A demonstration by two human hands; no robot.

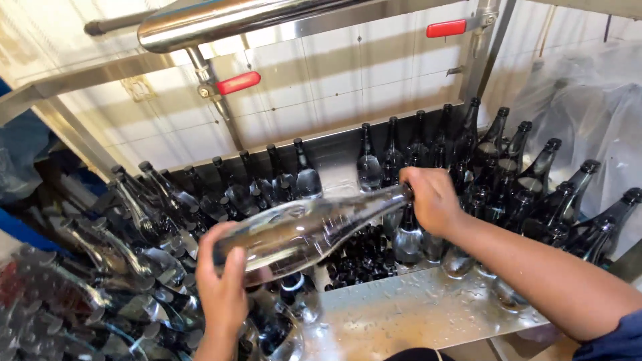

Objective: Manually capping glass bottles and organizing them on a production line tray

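1 head camera looks steeply down, close over the wet steel counter (pixel 414 311).

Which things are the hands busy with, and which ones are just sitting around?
In use:
- clear glass bottle, held sideways
- left hand at its base
- right hand at its neck

Just sitting around:
- capped bottles standing at the right
- pile of black caps
- wet steel table
- red-handled valves

Both forearms are bare, with no gloves, rings or watch. A dark blue fabric sleeve (pixel 618 341) covers the right upper arm.
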